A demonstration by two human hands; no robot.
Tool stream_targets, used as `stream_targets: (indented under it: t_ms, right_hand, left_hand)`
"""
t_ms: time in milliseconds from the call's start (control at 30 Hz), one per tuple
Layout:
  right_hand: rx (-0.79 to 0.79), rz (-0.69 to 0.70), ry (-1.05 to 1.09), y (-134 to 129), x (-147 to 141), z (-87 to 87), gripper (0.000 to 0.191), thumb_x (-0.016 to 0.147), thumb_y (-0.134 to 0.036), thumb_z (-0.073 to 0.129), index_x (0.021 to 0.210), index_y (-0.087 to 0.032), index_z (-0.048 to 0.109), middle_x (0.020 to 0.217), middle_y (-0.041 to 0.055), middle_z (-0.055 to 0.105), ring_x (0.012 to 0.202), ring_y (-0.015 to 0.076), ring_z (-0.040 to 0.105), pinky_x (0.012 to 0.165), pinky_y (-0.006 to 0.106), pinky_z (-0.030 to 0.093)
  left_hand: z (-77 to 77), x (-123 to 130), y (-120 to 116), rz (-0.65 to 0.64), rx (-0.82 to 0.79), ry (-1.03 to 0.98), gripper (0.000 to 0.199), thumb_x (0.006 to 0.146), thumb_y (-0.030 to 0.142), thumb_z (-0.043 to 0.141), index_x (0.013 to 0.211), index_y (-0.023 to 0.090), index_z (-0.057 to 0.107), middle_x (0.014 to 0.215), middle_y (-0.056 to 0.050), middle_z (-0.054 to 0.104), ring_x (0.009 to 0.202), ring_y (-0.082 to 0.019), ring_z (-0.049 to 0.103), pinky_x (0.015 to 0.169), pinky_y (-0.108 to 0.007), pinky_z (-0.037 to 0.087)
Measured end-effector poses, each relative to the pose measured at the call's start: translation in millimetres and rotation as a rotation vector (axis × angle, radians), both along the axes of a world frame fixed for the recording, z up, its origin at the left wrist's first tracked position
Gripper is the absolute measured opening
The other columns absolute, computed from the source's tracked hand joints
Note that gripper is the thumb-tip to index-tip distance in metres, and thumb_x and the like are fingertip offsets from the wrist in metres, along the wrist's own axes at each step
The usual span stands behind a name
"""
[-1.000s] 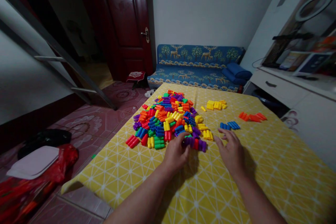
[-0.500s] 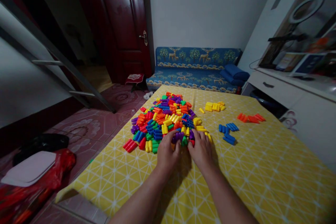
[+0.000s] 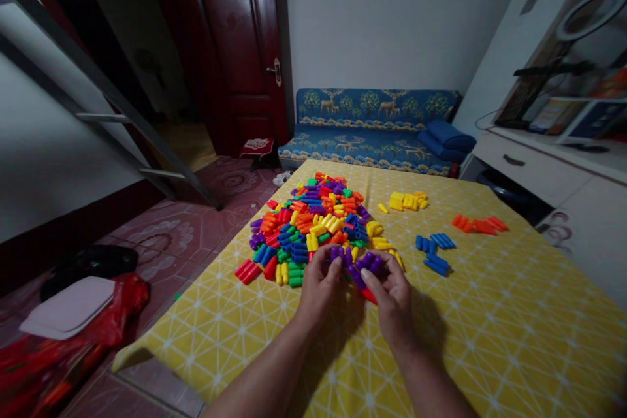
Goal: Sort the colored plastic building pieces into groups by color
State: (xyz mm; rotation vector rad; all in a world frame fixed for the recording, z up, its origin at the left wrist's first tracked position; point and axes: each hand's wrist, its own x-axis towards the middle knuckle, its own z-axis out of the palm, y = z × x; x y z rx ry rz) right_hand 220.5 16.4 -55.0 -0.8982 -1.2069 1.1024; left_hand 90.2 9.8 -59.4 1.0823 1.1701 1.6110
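Observation:
My left hand (image 3: 319, 281) is closed on a purple plastic building block (image 3: 341, 253) at the near edge of a mixed heap of coloured blocks (image 3: 298, 228). Beside it, my right hand (image 3: 392, 284) pinches more purple blocks (image 3: 368, 264) between thumb and fingers; how many is hard to tell. A red block (image 3: 368, 295) shows just under the right hand. The heap holds red, orange, yellow, green, blue and purple pieces shaped like joined tubes.
Right of the heap lie separate groups of yellow blocks (image 3: 407, 200), blue blocks (image 3: 435, 253) and orange blocks (image 3: 480, 225). A yellow patterned cloth (image 3: 514, 313) covers the table. Behind stands a blue sofa (image 3: 362, 137); a white cabinet (image 3: 539, 170) is at right, a ladder (image 3: 105, 117) at left.
Both hands have come up slightly from the heap with purple blocks between the fingers. The right hand has turned to show its thumb side. The view has shifted a little left.

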Motion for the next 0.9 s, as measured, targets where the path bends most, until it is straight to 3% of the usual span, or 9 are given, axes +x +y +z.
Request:
stream_targets:
  t_ms: [133,233,333,467,567,667,767,833,900]
  right_hand:
    - [0.002,-0.079,-0.141,-1,-6,-2.1,0.031,0.08,-0.041,0.068,0.101,-0.02,0.058,0.095,0.0047,0.066,0.085,0.0201,0.064,0.077,0.033,0.054]
    - [0.014,-0.168,-0.235,4,-7,-4.8,0.027,0.08,-0.041,0.067,0.095,-0.02,0.059,0.089,0.0046,0.066,0.081,0.0202,0.064,0.077,0.034,0.054]
    - [0.003,-0.177,-0.206,5,-6,-3.5,0.028,0.079,-0.041,0.068,0.094,-0.02,0.059,0.089,0.0043,0.066,0.081,0.0196,0.063,0.076,0.032,0.054]
    - [-0.052,-0.182,-0.034,2,-5,-0.7,0.033,0.083,-0.046,0.065,0.103,-0.021,0.057,0.076,-0.0014,0.061,0.066,0.0146,0.058,0.062,0.026,0.052]
    - [-0.087,-0.135,-0.036,1,-5,-0.5,0.034,0.083,-0.05,0.063,0.102,-0.021,0.059,0.079,-0.0007,0.063,0.064,0.014,0.058,0.056,0.024,0.05]
    - [-0.062,-0.023,-0.134,-1,-7,-0.1,0.036,0.086,-0.053,0.059,0.1,-0.021,0.063,0.089,0.0026,0.067,0.066,0.0146,0.061,0.054,0.024,0.05]
    - [-0.02,0.054,-0.183,-3,-10,1.1,0.035,0.087,-0.051,0.058,0.101,-0.02,0.064,0.079,0.0006,0.067,0.058,0.0127,0.058,0.053,0.023,0.05]
    - [0.0,0.085,-0.198,-5,-11,1.5,0.033,0.086,-0.049,0.06,0.102,-0.02,0.064,0.083,0.0015,0.068,0.064,0.0141,0.062,0.059,0.024,0.053]
    - [0.021,0.102,-0.238,-6,-11,1.0,0.034,0.083,-0.046,0.065,0.106,-0.022,0.062,0.096,0.0035,0.07,0.082,0.018,0.067,0.072,0.028,0.056]
  left_hand:
    - [5.7,4,-7,-0.159,-0.049,-0.033,0.041,0.091,0.05,0.053,0.114,0.019,0.065,0.115,-0.01,0.069,0.107,-0.024,0.063,0.093,-0.036,0.05]
    - [5.8,8,-10,-0.232,-0.024,0.066,0.041,0.089,0.049,0.058,0.118,0.02,0.065,0.119,-0.009,0.068,0.112,-0.025,0.061,0.099,-0.036,0.047]
    - [1.7,9,-6,-0.191,-0.027,0.13,0.039,0.086,0.046,0.062,0.114,0.019,0.066,0.114,-0.008,0.07,0.108,-0.024,0.063,0.097,-0.035,0.047]
    - [-2.1,4,0,-0.102,-0.081,0.068,0.04,0.086,0.05,0.059,0.101,0.014,0.068,0.094,-0.008,0.071,0.089,-0.022,0.065,0.081,-0.032,0.052]
    - [1.1,1,-1,-0.104,-0.05,0.063,0.041,0.087,0.051,0.059,0.102,0.014,0.07,0.093,-0.008,0.07,0.087,-0.021,0.065,0.08,-0.033,0.052]
    - [5.5,-2,-3,-0.099,0.065,0.146,0.038,0.089,0.047,0.057,0.104,0.016,0.073,0.106,-0.01,0.069,0.104,-0.024,0.063,0.095,-0.035,0.048]
    - [5.0,-4,-2,-0.081,0.093,0.162,0.037,0.089,0.046,0.058,0.11,0.018,0.073,0.114,-0.011,0.068,0.114,-0.025,0.059,0.104,-0.038,0.042]
    - [1.9,-3,-1,-0.094,0.039,0.102,0.039,0.088,0.046,0.061,0.114,0.02,0.07,0.119,-0.01,0.067,0.117,-0.025,0.058,0.106,-0.039,0.041]
    - [-1.3,-1,-2,-0.116,-0.027,0.002,0.041,0.087,0.049,0.061,0.115,0.02,0.068,0.123,-0.01,0.065,0.118,-0.026,0.058,0.106,-0.04,0.043]
